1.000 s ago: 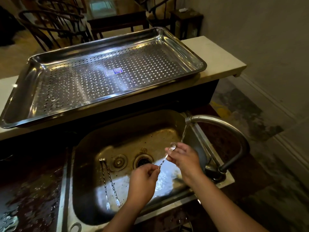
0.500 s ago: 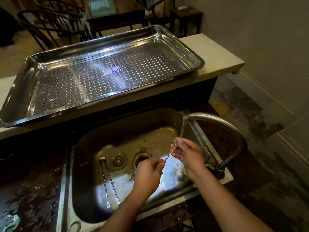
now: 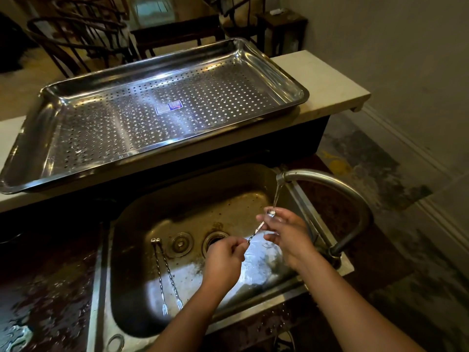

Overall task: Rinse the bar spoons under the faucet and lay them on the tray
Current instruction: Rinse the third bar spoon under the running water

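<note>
A twisted metal bar spoon (image 3: 258,228) slants across the sink (image 3: 142,313). My left hand (image 3: 224,262) pinches its lower end. My right hand (image 3: 286,235) holds the bowl end in its fingers, right under the thin stream from the curved faucet (image 3: 340,189). Two more bar spoons (image 3: 166,273) lie side by side on the sink floor to the left, fork ends toward me. The perforated steel tray (image 3: 33,128) sits on the pale ledge behind the sink with no spoon in it.
A drain (image 3: 214,241) and a round plug (image 3: 180,243) sit mid-sink. The dark counter (image 3: 45,301) left of the sink is wet. A pale ledge (image 3: 324,85) carries the tray; chairs and a table stand beyond it. Stained floor lies to the right.
The right hand slid up along the held spoon's stem, bringing the bowl back into the stream. The left hand kept its pinch on the lower end.
</note>
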`<state>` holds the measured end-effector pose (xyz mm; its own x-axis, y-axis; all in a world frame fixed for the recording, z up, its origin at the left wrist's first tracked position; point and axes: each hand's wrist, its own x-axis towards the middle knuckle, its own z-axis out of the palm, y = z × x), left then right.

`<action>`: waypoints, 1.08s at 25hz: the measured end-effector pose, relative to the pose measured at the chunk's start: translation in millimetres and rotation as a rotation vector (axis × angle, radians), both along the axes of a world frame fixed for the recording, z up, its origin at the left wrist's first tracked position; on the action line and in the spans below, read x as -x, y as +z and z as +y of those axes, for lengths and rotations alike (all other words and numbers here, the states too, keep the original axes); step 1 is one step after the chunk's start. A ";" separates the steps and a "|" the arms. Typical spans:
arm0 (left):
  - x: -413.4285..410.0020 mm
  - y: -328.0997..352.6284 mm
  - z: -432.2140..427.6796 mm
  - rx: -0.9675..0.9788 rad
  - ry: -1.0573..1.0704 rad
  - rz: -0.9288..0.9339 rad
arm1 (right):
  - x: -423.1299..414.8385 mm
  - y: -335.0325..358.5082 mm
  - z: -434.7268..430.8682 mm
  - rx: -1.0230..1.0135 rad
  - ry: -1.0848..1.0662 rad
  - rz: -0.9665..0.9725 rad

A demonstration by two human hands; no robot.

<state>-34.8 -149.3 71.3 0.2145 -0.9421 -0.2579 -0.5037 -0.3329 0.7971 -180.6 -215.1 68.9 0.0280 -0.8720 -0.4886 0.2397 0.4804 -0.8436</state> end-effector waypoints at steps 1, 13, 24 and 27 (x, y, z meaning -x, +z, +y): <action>-0.4 -0.2 0.0 -0.013 0.009 0.016 | 0.6 1.3 -1.2 0.003 -0.021 -0.007; 0.8 -5.2 -1.4 -0.046 0.197 0.344 | 4.1 3.4 1.1 0.034 -0.030 -0.146; 9.3 -2.3 -5.2 0.046 0.259 0.401 | -2.8 14.0 -2.4 0.069 0.005 -0.092; 11.3 -3.4 -3.3 0.029 0.232 0.419 | -3.0 18.8 -4.9 0.094 -0.012 0.043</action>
<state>-46.1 -152.5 67.9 0.3031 -0.8897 -0.3414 -0.0524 -0.3733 0.9262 -177.5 -220.0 87.7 -0.0018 -0.9142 -0.4052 0.2078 0.3960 -0.8944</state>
